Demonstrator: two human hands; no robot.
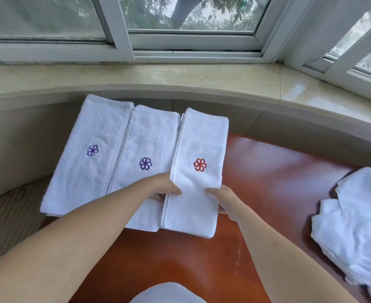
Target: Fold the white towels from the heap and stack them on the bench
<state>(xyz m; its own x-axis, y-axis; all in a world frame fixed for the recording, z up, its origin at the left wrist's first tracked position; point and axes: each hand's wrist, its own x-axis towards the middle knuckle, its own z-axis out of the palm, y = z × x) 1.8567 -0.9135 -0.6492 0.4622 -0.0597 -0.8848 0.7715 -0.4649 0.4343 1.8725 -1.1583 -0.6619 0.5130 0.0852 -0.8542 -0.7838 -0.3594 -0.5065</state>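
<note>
Both my hands are on the same towel right now: my left hand (167, 189) has its thumb on top of the left edge with the fingers tucked underneath, and my right hand (220, 199) is pinching the right edge the same way. It's the folded white terry towel with the red pinwheel logo (198, 171), lying on the glossy reddish-brown wooden bench (278, 178) and overlapping the right edge of the next one. To its left is a folded white towel with a purple pinwheel logo (149, 145), and beyond that another folded white towel with a purple logo (88, 158), all three side by side in a slightly fanned row, the leftmost hanging off the bench edge. The heap of unfolded white towels (352, 228) is well apart, at the right end of the bench. Behind it all is a beige marble window sill (180, 77) under white window frames (193, 43)
</note>
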